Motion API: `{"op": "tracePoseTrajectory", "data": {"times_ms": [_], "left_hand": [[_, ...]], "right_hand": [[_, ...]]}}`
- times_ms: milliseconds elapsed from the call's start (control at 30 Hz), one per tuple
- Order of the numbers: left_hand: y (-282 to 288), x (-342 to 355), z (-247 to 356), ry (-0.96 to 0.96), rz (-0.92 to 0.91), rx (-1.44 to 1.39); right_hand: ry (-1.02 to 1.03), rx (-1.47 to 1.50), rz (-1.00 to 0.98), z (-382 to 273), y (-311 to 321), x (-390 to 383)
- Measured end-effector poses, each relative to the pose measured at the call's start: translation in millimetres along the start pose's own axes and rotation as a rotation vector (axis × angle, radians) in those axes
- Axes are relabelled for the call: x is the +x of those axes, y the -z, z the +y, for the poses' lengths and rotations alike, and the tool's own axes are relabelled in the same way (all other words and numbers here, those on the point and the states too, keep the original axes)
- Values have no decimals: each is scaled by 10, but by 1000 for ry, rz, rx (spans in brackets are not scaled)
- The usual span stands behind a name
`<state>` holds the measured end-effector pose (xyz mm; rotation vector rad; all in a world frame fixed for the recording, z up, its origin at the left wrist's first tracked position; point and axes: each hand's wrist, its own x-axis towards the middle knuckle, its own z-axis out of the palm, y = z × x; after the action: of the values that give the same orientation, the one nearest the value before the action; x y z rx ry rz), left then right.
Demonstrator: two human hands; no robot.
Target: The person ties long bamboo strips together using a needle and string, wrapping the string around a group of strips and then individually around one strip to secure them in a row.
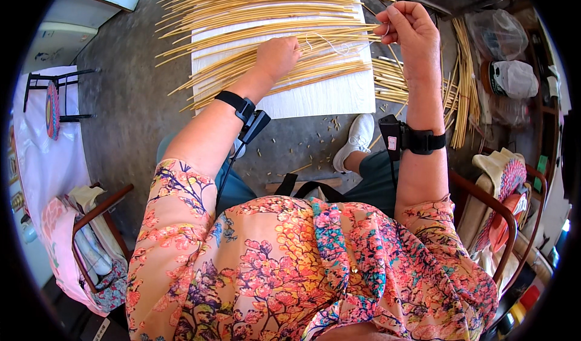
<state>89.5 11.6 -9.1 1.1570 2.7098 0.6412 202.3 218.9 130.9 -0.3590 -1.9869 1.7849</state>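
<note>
Pale yellow reeds (266, 32) lie across the white board (327, 102); left hand (277, 56) presses them, fingers together; right hand (408, 29) pinches thin string (330, 43).

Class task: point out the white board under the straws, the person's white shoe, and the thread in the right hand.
white board (321, 102), head view, bare lower edge.
white shoe (357, 138), head view, upper.
thread (330, 43), head view, loop over the straws.

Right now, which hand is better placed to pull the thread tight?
Probably the right hand: raised, it pinches the thread's end. The left hand lies flat on the straws.
</note>
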Motion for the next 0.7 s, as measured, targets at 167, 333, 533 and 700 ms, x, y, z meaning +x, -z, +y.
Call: {"op": "tracePoseTrajectory", "data": {"times_ms": [167,333,533,700], "left_hand": [[-98,28,-7,-17,47,19],[-82,43,24,-39,1,44],[-78,41,-1,-21,-53,16],[-87,30,16,-11,-100,67]], "right_hand": [[-29,19,-21,54,22,-5],[-54,-28,-53,78,21,-21],[-63,-62,-81,122,-52,-50],[30,43,115,97,148,37]]}}
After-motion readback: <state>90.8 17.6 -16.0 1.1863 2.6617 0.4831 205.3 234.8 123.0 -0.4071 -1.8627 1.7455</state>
